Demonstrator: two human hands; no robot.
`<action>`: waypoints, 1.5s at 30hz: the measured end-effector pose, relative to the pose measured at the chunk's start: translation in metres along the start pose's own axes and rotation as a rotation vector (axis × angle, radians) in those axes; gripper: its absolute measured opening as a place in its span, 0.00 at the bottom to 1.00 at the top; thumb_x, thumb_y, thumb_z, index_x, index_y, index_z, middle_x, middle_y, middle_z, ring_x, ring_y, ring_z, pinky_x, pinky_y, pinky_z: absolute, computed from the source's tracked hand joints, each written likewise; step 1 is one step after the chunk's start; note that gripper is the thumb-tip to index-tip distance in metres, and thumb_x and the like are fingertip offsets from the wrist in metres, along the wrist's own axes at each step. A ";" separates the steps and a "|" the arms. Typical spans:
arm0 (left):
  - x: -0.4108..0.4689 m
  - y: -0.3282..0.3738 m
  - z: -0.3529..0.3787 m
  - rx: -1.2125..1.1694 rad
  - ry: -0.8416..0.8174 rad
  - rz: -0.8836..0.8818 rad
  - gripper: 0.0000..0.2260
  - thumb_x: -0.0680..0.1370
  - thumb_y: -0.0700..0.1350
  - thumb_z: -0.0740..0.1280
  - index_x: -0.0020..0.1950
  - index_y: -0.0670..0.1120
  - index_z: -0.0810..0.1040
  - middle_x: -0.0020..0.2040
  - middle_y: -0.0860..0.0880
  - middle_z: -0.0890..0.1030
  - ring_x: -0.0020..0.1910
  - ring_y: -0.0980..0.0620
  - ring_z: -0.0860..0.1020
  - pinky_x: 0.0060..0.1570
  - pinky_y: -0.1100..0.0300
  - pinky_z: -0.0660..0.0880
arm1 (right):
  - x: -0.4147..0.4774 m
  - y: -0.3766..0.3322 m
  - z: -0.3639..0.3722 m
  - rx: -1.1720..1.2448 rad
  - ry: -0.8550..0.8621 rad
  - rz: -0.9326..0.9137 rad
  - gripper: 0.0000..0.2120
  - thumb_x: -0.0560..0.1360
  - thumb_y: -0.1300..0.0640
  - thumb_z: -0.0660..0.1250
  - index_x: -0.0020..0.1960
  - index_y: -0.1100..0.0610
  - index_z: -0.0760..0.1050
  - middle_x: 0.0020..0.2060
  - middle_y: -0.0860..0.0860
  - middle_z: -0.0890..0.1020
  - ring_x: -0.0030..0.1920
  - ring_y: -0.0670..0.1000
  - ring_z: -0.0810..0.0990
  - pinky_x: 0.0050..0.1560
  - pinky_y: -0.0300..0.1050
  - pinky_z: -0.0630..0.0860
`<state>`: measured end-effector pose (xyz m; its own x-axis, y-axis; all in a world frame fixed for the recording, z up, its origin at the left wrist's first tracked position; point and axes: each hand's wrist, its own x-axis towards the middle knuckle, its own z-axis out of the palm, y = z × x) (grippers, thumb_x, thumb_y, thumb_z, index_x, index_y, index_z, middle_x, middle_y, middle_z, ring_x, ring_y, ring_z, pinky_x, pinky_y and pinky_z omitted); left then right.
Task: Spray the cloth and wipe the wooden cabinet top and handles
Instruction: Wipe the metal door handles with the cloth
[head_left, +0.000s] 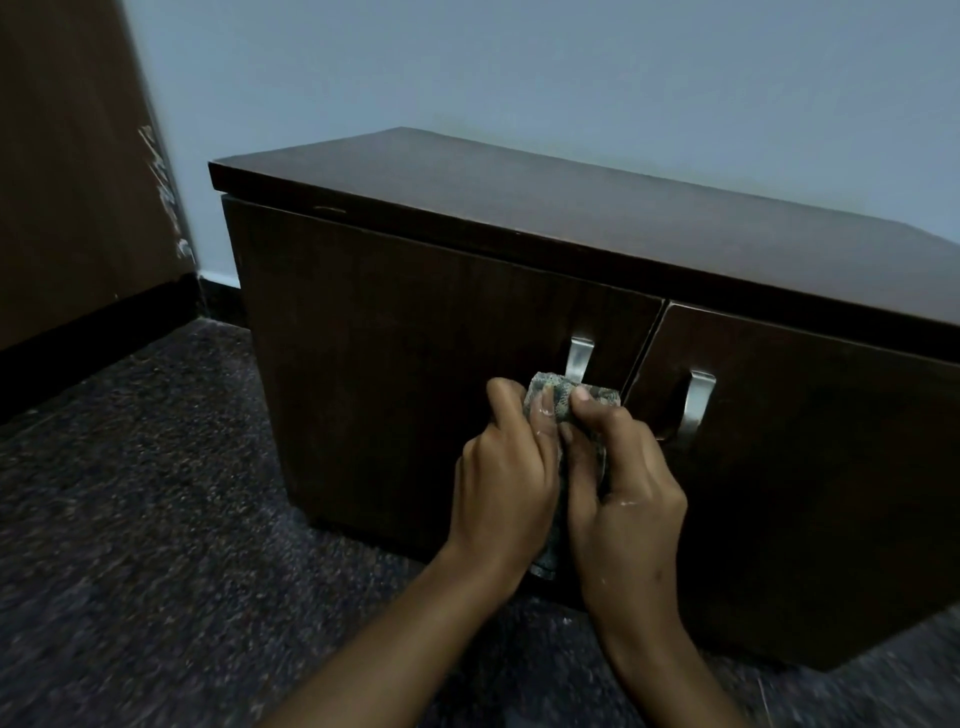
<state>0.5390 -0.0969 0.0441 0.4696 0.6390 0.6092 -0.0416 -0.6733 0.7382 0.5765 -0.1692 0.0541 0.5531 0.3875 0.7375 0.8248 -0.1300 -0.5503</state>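
Note:
A low dark wooden cabinet (415, 322) stands against the wall, its bare top (545, 208) facing up. Each of its two doors carries a silver metal handle. A patterned grey-green cloth (556, 400) is bunched between both hands and pressed around the lower part of the left door's handle (579, 356). My left hand (506, 467) grips the cloth's left side, my right hand (618, 478) its right side. The cloth's tail hangs down between my wrists. The right door's handle (698, 405) is uncovered. No spray bottle is in view.
Dark speckled carpet (156, 519) covers the floor around the cabinet. A pale wall (519, 67) runs behind it. A brown wooden panel (78, 156) with a black skirting stands at the left.

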 end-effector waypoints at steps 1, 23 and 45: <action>-0.001 -0.001 0.001 -0.007 -0.003 -0.004 0.12 0.78 0.59 0.46 0.46 0.53 0.61 0.31 0.52 0.76 0.30 0.55 0.77 0.21 0.60 0.71 | -0.001 0.000 0.001 0.004 0.004 -0.001 0.13 0.74 0.63 0.63 0.58 0.63 0.76 0.48 0.54 0.79 0.53 0.36 0.72 0.52 0.17 0.65; -0.018 -0.018 0.006 0.162 -0.155 -0.194 0.07 0.81 0.53 0.50 0.44 0.53 0.59 0.30 0.55 0.73 0.25 0.60 0.71 0.21 0.66 0.65 | -0.015 0.014 0.003 0.148 -0.185 0.264 0.11 0.76 0.65 0.65 0.49 0.49 0.75 0.46 0.43 0.80 0.48 0.31 0.76 0.43 0.20 0.70; 0.015 0.018 -0.010 0.016 0.010 -0.071 0.06 0.82 0.50 0.53 0.45 0.52 0.61 0.31 0.54 0.74 0.29 0.57 0.76 0.23 0.61 0.69 | 0.022 -0.014 -0.011 0.046 -0.070 0.051 0.14 0.77 0.65 0.64 0.60 0.54 0.75 0.48 0.49 0.78 0.46 0.35 0.75 0.47 0.20 0.68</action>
<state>0.5368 -0.0961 0.0693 0.4620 0.6890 0.5584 0.0053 -0.6318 0.7751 0.5784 -0.1692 0.0824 0.5838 0.4441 0.6797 0.7885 -0.1103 -0.6051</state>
